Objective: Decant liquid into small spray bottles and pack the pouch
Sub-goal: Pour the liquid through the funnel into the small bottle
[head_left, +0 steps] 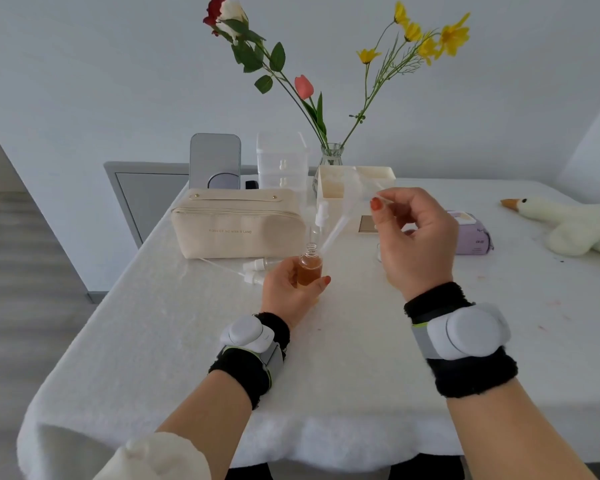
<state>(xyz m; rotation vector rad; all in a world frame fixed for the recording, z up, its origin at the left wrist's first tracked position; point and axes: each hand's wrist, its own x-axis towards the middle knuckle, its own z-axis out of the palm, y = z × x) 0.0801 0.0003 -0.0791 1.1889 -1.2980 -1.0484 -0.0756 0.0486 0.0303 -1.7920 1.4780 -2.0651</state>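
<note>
Now, left hand [288, 289] gripping amber bottle [310, 270], right hand [416, 237] pinching pipette [336, 230], tip beside bottle neck

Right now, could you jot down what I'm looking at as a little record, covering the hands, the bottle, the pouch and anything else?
Left hand: holds a small bottle of amber liquid, uncapped
Right hand: pinches a clear pipette, tip by the bottle's mouth
Pouch: beige, on the table behind the bottle
Spray pumps: lying loose, left of the bottle
Also: vase of flowers, plush goose
</note>
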